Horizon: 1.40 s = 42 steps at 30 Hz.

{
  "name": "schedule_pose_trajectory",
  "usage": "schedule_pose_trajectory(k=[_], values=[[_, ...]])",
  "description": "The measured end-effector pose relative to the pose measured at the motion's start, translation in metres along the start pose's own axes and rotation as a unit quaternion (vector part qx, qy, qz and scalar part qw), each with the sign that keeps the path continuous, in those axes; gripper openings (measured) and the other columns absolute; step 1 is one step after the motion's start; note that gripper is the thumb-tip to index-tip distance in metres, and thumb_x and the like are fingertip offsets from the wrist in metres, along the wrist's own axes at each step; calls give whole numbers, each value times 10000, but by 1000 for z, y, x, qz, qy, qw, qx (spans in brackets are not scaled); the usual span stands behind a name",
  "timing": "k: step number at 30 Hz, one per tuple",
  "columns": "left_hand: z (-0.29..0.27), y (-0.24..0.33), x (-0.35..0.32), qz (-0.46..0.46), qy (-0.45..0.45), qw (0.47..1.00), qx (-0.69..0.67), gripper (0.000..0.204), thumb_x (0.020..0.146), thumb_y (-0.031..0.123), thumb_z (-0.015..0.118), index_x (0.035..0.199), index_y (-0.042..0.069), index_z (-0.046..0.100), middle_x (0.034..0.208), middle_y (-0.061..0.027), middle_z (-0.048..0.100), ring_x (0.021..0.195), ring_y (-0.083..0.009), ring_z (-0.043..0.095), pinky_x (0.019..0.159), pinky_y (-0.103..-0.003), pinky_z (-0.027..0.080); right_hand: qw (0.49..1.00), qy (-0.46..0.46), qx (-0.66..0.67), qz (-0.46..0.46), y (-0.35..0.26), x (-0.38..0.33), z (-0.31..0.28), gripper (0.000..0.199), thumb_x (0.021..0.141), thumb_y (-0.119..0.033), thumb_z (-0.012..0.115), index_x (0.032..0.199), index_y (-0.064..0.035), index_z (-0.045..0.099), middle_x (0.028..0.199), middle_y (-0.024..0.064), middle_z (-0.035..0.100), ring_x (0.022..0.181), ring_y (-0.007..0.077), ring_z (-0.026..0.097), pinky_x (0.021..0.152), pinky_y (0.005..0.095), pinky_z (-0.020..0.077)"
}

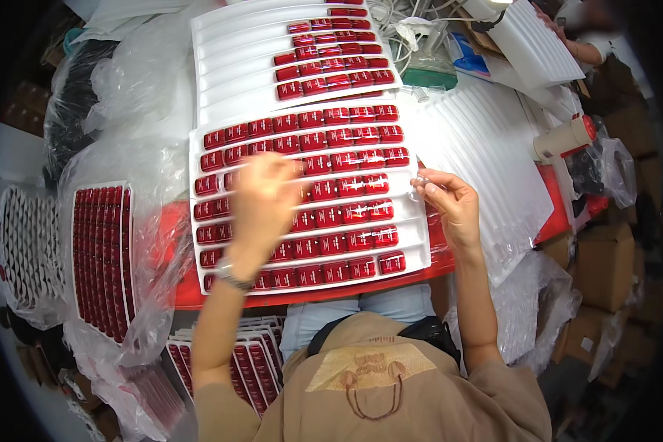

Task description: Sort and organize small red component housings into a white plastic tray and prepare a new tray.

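A white ridged tray point(412, 234) lies in front of me, with rows of small glossy red rounded blocks point(322, 190) that bear pale print. Over its left-middle part is my left hand point(267, 197), smeared by motion, so its fingers and anything in them cannot be made out. It hides some of the blocks below it. At the tray's right edge, my right hand point(453, 205) has thumb and fingers pinched together on a small clear piece point(418, 183). Beyond, a second white tray point(236, 55) holds red blocks mostly along its right side.
White ridged sheets point(482, 158) lie on the right. A plastic-wrapped tray of red pieces point(99, 258) sits at left, and more filled trays point(247, 368) stand below the table edge. Cables point(401, 18) and a green box point(429, 74) are at the back. Cardboard boxes point(604, 265) stand at right.
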<state>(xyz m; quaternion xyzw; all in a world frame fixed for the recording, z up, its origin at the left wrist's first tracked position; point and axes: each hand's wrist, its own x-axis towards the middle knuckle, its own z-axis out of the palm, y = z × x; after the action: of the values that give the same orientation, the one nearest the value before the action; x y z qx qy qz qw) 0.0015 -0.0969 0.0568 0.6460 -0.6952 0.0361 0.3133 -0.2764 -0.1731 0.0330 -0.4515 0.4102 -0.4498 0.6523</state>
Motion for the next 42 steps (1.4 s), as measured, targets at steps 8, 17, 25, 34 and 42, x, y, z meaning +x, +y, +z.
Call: schedule_pose_trajectory(k=[8, 17, 25, 34, 42], values=[[72, 59, 14, 1, -84, 985, -149, 252, 708, 121, 741, 909, 7, 642, 886, -85, 556, 854, -235, 532, 748, -343, 424, 989, 54, -37, -129, 2, -4, 3, 34, 825, 66, 614, 849, 45, 625, 967, 121, 622, 852, 140, 618, 750, 235, 517], [65, 66, 15, -24, -69, 967, -243, 224, 729, 80, 712, 912, -11, 620, 901, -119, 553, 845, -255, 531, 738, -340, 432, 862, -132, -405, -276, -16, -15, -26, 235, 769, -17, 662, 1000, 21, 646, 1031, 150, 646, 995, 294, 596, 873, 348, 462], [68, 68, 22, 62, -93, 987, -113, 328, 675, 162, 760, 939, 25, 622, 934, -67, 561, 872, -229, 516, 743, -340, 370, 780, 151, -560, -234, -20, -61, -119, 253, 781, -75, 674, 1020, -2, 637, 1078, 175, 612, 993, 312, 572, 880, 381, 441], [62, 57, 14, 37, -89, 988, -116, 310, 687, 168, 761, 934, 33, 628, 932, -55, 571, 888, -215, 519, 772, -343, 360, 788, 31, -547, -280, -21, -30, -48, 367, 722, -102, 716, 1069, -32, 619, 1069, 132, 599, 998, 291, 544, 861, 372, 412], [48, 59, 1, -30, -80, 965, -249, 308, 708, 146, 754, 952, 13, 619, 962, -109, 614, 899, -251, 580, 786, -350, 441, 932, -92, -310, -165, -12, -7, -15, 212, 804, 10, 627, 1016, -6, 623, 860, 67, 618, 713, 116, 587, 607, 240, 467]])
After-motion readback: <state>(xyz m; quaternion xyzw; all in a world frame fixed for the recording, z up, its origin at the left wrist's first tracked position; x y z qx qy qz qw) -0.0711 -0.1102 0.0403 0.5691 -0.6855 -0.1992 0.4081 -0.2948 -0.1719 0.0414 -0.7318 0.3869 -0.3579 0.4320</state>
